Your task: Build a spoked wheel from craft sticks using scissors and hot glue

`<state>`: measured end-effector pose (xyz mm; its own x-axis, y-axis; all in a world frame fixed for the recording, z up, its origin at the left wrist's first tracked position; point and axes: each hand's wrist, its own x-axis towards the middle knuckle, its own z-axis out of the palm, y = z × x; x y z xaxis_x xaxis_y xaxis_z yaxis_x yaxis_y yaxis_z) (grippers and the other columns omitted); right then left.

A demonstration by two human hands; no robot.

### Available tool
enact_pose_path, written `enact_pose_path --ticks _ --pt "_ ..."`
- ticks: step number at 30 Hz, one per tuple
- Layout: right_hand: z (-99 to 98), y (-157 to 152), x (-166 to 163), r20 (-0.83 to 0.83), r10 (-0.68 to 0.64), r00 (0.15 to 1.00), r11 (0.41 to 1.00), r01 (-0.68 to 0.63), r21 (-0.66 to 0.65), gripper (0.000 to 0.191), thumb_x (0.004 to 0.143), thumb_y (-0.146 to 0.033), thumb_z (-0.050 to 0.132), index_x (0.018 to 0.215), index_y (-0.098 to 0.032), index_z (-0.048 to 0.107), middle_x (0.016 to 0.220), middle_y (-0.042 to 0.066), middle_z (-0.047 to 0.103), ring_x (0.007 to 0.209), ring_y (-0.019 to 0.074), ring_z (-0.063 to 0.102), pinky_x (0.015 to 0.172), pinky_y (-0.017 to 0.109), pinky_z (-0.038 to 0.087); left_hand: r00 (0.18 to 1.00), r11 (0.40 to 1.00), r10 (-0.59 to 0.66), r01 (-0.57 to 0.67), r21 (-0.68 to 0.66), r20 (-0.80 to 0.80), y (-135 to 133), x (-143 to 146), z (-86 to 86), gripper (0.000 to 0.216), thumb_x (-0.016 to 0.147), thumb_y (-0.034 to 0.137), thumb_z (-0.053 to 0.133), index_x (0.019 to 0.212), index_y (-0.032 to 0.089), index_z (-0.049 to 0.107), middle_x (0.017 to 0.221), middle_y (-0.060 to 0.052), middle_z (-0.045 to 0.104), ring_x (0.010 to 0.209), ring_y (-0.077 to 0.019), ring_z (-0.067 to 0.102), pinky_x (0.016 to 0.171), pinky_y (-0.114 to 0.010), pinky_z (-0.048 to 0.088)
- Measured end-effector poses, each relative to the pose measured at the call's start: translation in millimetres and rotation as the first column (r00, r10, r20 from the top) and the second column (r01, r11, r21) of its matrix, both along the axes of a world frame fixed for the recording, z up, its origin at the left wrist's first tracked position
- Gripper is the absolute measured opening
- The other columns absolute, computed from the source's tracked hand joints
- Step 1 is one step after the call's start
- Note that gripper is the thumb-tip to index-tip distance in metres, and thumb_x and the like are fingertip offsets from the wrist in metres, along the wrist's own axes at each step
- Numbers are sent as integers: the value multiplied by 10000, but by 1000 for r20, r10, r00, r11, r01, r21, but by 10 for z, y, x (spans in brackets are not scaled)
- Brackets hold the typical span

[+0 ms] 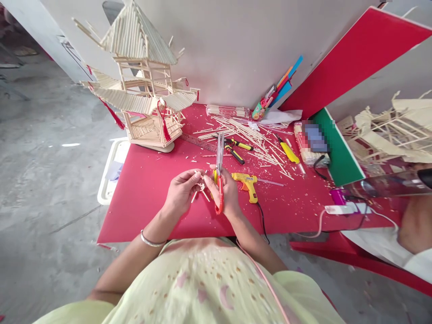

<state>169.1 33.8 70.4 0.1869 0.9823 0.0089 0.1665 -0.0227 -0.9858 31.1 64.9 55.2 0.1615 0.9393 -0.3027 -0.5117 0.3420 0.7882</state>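
My left hand (181,191) is closed in a pinch on a small piece assembled from short wooden sticks (204,194), some of which poke out below the fingers. Against it, the thumb and fingertips of my right hand (230,194) meet the piece too. Scissors (220,155) with red-orange handles are tucked in my right hand, blades pointing away from me. Just right of that hand, a yellow hot glue gun (249,185) lies on the red tabletop (141,198). The fingers partly hide the stick piece, so its exact shape is unclear.
A pagoda model of sticks (141,96) with red tassels stands at the back left. Beyond my hands lie pliers (236,148), loose sticks (249,135) and a yellow utility knife (288,150). A pen cup (259,110) is behind. At right are a power strip (347,209) and another person's arm (416,220).
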Motion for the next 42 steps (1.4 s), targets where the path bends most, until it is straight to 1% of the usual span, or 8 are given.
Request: enact_pose_path --ticks 3,7,11,16,28,34,38,42 --pt "44 -70 126 320 29 947 998 -46 46 433 934 -476 628 1275 -211 593 951 35 700 813 181 667 776 308 558 982 993 73 -56 102 -173 64 -91 28 385 696 386 904 973 138 806 749 -59 733 623 -118 655 492 -189 490" --pt "7 -138 256 680 3 733 986 -115 119 490 962 -417 615 1370 -154 554 1077 116 698 995 253 641 933 389 508 967 983 113 -76 165 -230 167 -170 0 401 680 376 913 993 141 822 737 -68 739 586 -124 644 421 -185 446" --pt "-17 -140 257 808 76 584 981 -190 46 493 978 -340 581 1435 -167 518 1159 130 687 1090 282 617 957 391 488 967 979 139 -102 177 -211 238 -150 -64 332 639 327 933 902 155 824 727 -57 743 566 -120 638 431 -190 462" --pt "28 -72 194 857 141 495 977 -211 -38 515 941 -245 579 1449 -196 514 1177 126 669 1118 296 594 948 385 476 960 975 121 -67 210 -252 288 -150 -100 233 696 317 886 866 165 837 758 -61 758 543 -102 599 443 -200 469" --pt "-19 118 108 870 145 472 981 -184 -63 534 903 -210 607 1431 -210 529 1128 108 673 1033 273 620 833 344 467 912 963 127 -18 271 -390 440 -207 -69 106 775 245 784 839 177 832 741 -27 740 532 -108 608 481 -221 506" --pt "-111 179 100 863 151 481 982 -175 -75 473 936 -288 617 1400 -214 562 1090 103 692 975 258 643 769 320 463 851 946 174 -4 326 -495 488 -206 -33 67 778 204 762 799 180 820 726 -13 743 543 -104 623 505 -211 515" --pt "-175 223 101 851 145 505 983 -172 -66 422 961 -304 580 1370 -202 595 1030 98 717 920 239 661 744 299 451 869 960 179 -50 277 -462 517 -186 -60 72 739 225 811 770 160 803 681 -17 731 513 -110 620 487 -221 508" --pt "-201 274 127 804 175 569 982 -165 -97 398 974 -333 560 1334 -178 630 877 70 733 795 213 670 692 280 430 904 973 164 -84 213 -395 567 -156 -108 228 698 281 881 866 141 816 684 -35 736 509 -114 624 477 -226 501"
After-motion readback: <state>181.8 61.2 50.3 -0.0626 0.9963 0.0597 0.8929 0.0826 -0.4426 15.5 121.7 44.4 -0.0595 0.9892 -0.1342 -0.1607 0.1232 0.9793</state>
